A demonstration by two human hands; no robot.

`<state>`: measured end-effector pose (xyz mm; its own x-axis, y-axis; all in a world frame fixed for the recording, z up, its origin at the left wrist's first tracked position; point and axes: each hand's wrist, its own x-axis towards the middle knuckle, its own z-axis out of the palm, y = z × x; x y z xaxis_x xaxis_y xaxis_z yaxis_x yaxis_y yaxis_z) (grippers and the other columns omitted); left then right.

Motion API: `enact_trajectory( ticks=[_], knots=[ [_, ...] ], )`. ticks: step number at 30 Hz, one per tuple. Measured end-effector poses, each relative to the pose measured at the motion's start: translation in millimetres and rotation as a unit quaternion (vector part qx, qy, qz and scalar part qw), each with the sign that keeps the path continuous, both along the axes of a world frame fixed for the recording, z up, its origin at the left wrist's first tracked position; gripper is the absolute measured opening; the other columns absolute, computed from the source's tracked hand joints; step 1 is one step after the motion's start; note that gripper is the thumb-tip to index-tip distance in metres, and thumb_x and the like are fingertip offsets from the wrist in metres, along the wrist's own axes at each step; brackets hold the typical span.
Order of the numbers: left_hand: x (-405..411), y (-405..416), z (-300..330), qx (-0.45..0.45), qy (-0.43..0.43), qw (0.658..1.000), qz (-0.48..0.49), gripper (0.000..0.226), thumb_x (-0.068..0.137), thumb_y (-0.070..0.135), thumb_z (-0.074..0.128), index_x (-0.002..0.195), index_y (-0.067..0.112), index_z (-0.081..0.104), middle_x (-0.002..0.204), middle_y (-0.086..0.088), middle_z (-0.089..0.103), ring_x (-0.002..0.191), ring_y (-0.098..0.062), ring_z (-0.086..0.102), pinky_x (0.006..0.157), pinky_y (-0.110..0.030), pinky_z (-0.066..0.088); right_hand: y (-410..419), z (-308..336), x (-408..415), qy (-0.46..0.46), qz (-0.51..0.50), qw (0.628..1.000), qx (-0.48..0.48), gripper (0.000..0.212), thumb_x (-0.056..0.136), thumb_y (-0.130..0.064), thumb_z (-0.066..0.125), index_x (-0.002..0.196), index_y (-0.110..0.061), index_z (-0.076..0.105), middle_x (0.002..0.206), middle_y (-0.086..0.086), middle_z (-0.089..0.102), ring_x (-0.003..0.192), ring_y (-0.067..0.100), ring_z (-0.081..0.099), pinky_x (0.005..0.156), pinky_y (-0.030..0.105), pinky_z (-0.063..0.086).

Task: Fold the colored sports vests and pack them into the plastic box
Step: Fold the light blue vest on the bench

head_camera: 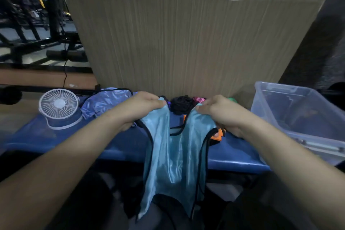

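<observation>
- Biggest thing I've got in view is the wood-grain panel (186, 33) filling the upper middle of the frame, standing right behind the blue table (46, 136).
- The table runs across the middle, and its front edge cuts across the lower centre, with bare blue surface open at centre left below the fan.
- Clear plastic box (298, 115) sits at the right edge of the frame on the table's right end, open on top, well apart from both hands.
- Light blue vest (171, 155) with black trim is dead centre, held up by its two shoulder straps. Its body drapes over the table's front edge and hangs down toward the bottom of the frame.
- Left hand (143, 104) has its fingers curled and pinching the top of the left strap, forearm reaching in from lower left.
- Right hand (218, 110) does the same on the right strap, fingers bunched around the fabric, forearm coming in from lower right.
- Purple vest (100, 102) lies crumpled at centre left, just beside the left hand.
- White desk fan (58, 106) stands further left of it.
- A small heap of black, pink and orange fabric (182, 104) sits between the hands, against the panel.
</observation>
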<state>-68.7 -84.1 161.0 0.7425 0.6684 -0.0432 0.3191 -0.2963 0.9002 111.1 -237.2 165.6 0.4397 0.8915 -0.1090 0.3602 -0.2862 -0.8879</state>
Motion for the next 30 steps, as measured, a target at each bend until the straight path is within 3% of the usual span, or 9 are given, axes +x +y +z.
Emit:
enact_trajectory(
  ticks=[4,8,11,15,20,25,26,28,30],
  knots=[
    [16,-15,-4,0.003,-0.006,1.0,-0.022,0.031,0.099,0.019,0.06,0.069,0.012,0.054,0.059,0.001,0.05,0.054,-0.01,0.046,0.054,-0.024,0.032,8,-6,-19,0.09,0.025,0.996,-0.001,0.028,0.102,-0.012,0.052,0.093,0.011,0.064,0.061,0.02,0.056,0.041,0.026,0.045,0.035,0.024,0.039],
    [23,-20,-6,0.012,-0.009,1.0,-0.024,0.025,0.096,0.02,0.063,0.088,-0.003,0.063,0.078,-0.015,0.068,0.069,-0.017,0.059,0.065,-0.031,0.043,15,-10,-25,0.158,0.023,0.987,0.018,0.035,0.103,-0.013,0.049,0.109,0.02,0.057,0.074,0.035,0.058,0.042,0.029,0.052,0.044,0.031,0.049],
    [22,-21,-6,0.024,-0.015,0.999,-0.032,0.019,0.094,0.017,0.066,0.101,0.0,0.068,0.098,-0.019,0.075,0.079,-0.018,0.069,0.075,-0.034,0.053,17,-11,-26,0.185,0.019,0.982,0.028,0.035,0.104,-0.015,0.046,0.11,0.018,0.058,0.092,0.047,0.061,0.048,0.033,0.062,0.057,0.042,0.055],
    [20,-23,-6,0.041,-0.005,0.997,-0.062,0.018,0.093,0.018,0.068,0.1,0.001,0.069,0.096,-0.018,0.075,0.081,-0.022,0.07,0.08,-0.042,0.056,19,-12,-25,0.192,0.0,0.98,0.044,0.035,0.106,-0.015,0.043,0.115,0.016,0.055,0.1,0.048,0.06,0.05,0.034,0.065,0.055,0.039,0.058],
    [24,-34,-2,0.077,0.025,0.994,-0.067,0.029,0.09,0.025,0.061,0.098,-0.003,0.062,0.078,-0.007,0.052,0.073,-0.016,0.046,0.071,-0.035,0.034,23,-18,-29,0.183,-0.005,0.982,0.046,0.032,0.106,-0.015,0.041,0.123,0.012,0.046,0.074,0.033,0.06,0.05,0.037,0.066,0.049,0.036,0.054],
    [21,-38,4,0.057,0.033,0.989,-0.131,0.04,0.082,0.031,0.054,0.098,-0.005,0.061,0.084,-0.012,0.061,0.086,-0.019,0.058,0.092,-0.044,0.045,19,-15,-35,0.179,0.02,0.983,0.045,0.02,0.105,-0.011,0.036,0.11,0.004,0.048,0.06,0.023,0.061,0.051,0.037,0.065,0.048,0.034,0.051],
    [20,-39,4,0.054,0.037,0.984,-0.164,0.037,0.088,0.027,0.056,0.098,-0.008,0.06,0.085,-0.016,0.066,0.087,-0.019,0.063,0.096,-0.037,0.046,19,-14,-36,0.179,0.024,0.983,0.043,0.02,0.104,-0.009,0.035,0.106,0.004,0.05,0.06,0.023,0.062,0.052,0.037,0.065,0.049,0.034,0.051],
    [17,-42,4,0.067,0.05,0.973,-0.213,0.027,0.095,0.016,0.062,0.1,-0.011,0.06,0.079,-0.016,0.068,0.082,-0.012,0.066,0.088,-0.021,0.048,19,-12,-38,0.184,0.026,0.982,0.042,0.025,0.101,-0.009,0.036,0.109,0.009,0.051,0.07,0.03,0.064,0.054,0.039,0.066,0.052,0.037,0.054],
    [16,-41,1,0.091,0.053,0.971,-0.214,0.026,0.09,0.015,0.073,0.107,-0.001,0.064,0.088,-0.014,0.073,0.089,-0.011,0.068,0.087,-0.015,0.046,19,-10,-40,0.202,0.035,0.978,0.039,0.032,0.1,-0.016,0.039,0.118,0.008,0.05,0.09,0.04,0.064,0.059,0.043,0.067,0.057,0.04,0.056]
  ],
)
